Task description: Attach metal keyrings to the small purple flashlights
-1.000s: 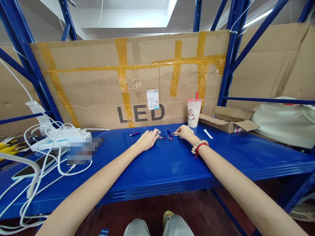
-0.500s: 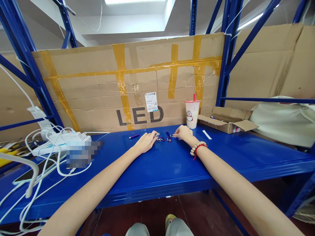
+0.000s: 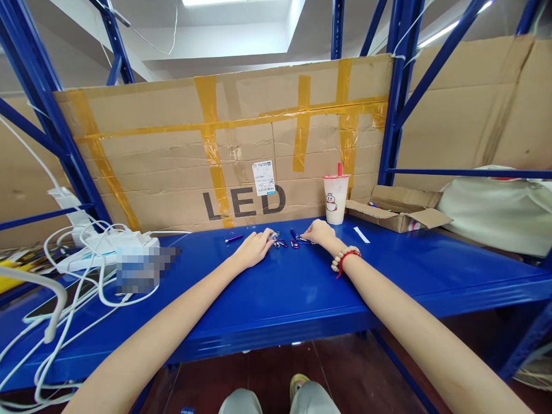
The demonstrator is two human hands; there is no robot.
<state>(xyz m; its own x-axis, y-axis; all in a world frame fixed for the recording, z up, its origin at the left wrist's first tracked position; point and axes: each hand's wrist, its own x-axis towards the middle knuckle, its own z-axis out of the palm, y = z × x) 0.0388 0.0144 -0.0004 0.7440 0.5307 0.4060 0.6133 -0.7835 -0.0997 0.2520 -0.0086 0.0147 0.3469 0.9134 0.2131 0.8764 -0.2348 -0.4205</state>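
Note:
My left hand (image 3: 254, 248) rests on the blue shelf top (image 3: 297, 287), its fingers closed on a small silvery metal piece (image 3: 274, 236). Beside those fingertips lies a purple carabiner clip (image 3: 283, 244), and close by is a second one, reddish purple (image 3: 294, 244). My right hand (image 3: 319, 232), with a beaded bracelet at the wrist, has its thumb and fingers pinched at a small blue metal piece (image 3: 305, 241). A short dark blue cylinder (image 3: 294, 234) lies just left of it. Left of my left hand is a shiny purple cylinder (image 3: 234, 238).
A drink cup (image 3: 335, 198) with a red straw stands behind my right hand. To its right are a white strip (image 3: 361, 234) and an opened cardboard box (image 3: 397, 213). White cables (image 3: 97, 270) tangle on the left. A taped cardboard sheet (image 3: 172, 167) closes the back.
The view has shifted very slightly. Both hands stay in place at the small pieces, with no clear movement.

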